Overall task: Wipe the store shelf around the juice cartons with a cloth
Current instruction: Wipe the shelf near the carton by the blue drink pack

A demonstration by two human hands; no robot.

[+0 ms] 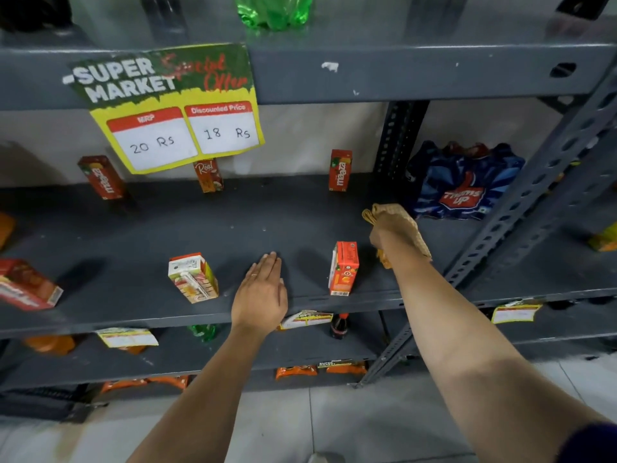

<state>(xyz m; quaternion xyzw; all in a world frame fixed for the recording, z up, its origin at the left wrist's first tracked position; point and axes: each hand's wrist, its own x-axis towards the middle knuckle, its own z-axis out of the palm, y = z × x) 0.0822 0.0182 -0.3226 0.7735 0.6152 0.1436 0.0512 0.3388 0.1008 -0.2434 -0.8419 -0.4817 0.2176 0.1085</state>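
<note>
A dark grey metal shelf (233, 225) holds scattered juice cartons. At the front stand an orange carton (344, 268) and a white-and-yellow carton (193, 278). Three more stand at the back: a Maaza carton (340, 170), a Real carton (208, 175) and a tilted Maaza carton (101, 177). My right hand (389, 235) is closed on a tan cloth (395, 218), pressed to the shelf just right of and behind the orange carton. My left hand (262, 292) lies flat, fingers extended, on the shelf's front edge between the two front cartons.
A blue Thums Up bottle pack (462, 182) sits at the back right beyond a perforated upright (399, 142). A slanted steel post (521, 208) crosses right of my arm. A price sign (173, 108) hangs from the upper shelf. A red carton (28, 285) lies at the left edge.
</note>
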